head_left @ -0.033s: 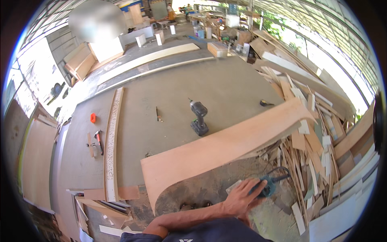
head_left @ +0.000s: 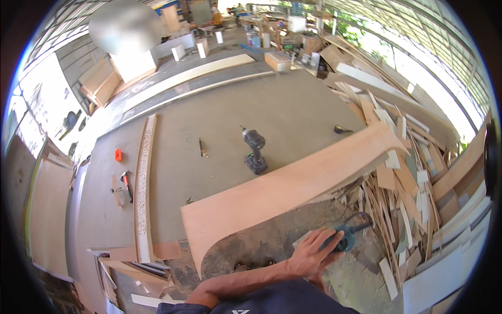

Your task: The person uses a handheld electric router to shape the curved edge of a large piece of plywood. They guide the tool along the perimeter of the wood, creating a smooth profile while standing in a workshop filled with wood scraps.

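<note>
My left arm reaches across to the right, and my left hand (head_left: 312, 249) is closed around a teal corded power tool (head_left: 343, 238). The tool lies on its side in the air, with a flat pale plate at its left end; it looks like a trim router. Below it, my right hand (head_left: 318, 280) is mostly hidden behind the left one and my shirt, so its fingers do not show. Just ahead of the hands, a long plywood panel (head_left: 282, 183) with a curved cut edge lies along the table's near side, apart from the tool.
On the grey table (head_left: 209, 115) stands a cordless drill (head_left: 254, 152). A pencil (head_left: 201, 147), a tape measure (head_left: 342, 130), a long speckled strip (head_left: 144, 188), a hammer (head_left: 126, 186) and an orange object (head_left: 118, 155) also lie there. Wood offcuts (head_left: 402, 193) are heaped at right.
The view has shifted slightly, so the table things sit a little further left. My hands and the power tool keep nearly the same pose, a touch further left.
</note>
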Tool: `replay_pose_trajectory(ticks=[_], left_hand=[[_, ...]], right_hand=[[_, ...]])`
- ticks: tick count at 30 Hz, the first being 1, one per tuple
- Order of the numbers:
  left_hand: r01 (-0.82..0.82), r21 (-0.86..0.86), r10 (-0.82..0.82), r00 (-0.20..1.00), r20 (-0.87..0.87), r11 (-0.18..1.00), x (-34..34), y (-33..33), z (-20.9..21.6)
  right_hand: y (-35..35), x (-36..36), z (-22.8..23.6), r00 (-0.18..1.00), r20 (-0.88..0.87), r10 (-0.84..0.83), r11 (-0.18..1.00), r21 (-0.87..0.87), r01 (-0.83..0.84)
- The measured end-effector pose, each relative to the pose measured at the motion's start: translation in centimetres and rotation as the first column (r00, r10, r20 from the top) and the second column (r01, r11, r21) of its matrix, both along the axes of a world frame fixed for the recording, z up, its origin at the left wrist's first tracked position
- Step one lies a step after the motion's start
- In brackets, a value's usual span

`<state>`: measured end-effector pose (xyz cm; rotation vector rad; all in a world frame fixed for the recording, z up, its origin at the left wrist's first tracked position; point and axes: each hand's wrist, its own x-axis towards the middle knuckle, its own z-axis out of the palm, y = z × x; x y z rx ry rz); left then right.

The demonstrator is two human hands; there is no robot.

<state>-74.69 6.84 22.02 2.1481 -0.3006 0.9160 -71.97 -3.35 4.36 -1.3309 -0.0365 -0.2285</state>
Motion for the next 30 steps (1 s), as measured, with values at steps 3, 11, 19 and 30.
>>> replay_pose_trajectory(ticks=[3,11,19,30], left_hand=[[-0.064,0.025,0.061,0.995,0.080,0.998,0.3,-0.9,-0.1],[-0.075,0.015,0.073,0.993,0.092,0.997,0.7,-2.6,-1.3],[0.117,-0.018,-0.116,0.992,0.046,0.993,0.0,-4.1,-2.5],[0.195,0.053,-0.156,0.897,-0.414,0.979,-2.2,-4.5,-3.8]], right_hand=[[0.1,-0.4,0.1,0.998,-0.010,0.054,0.998,-0.010,-0.054],[0.9,-1.6,1.0,0.982,-0.025,0.188,0.982,-0.022,-0.188],[-0.3,-4.0,1.1,0.962,-0.057,0.267,0.959,-0.081,-0.271],[-3.0,-6.0,1.0,0.892,-0.140,0.429,0.866,-0.215,-0.451]])
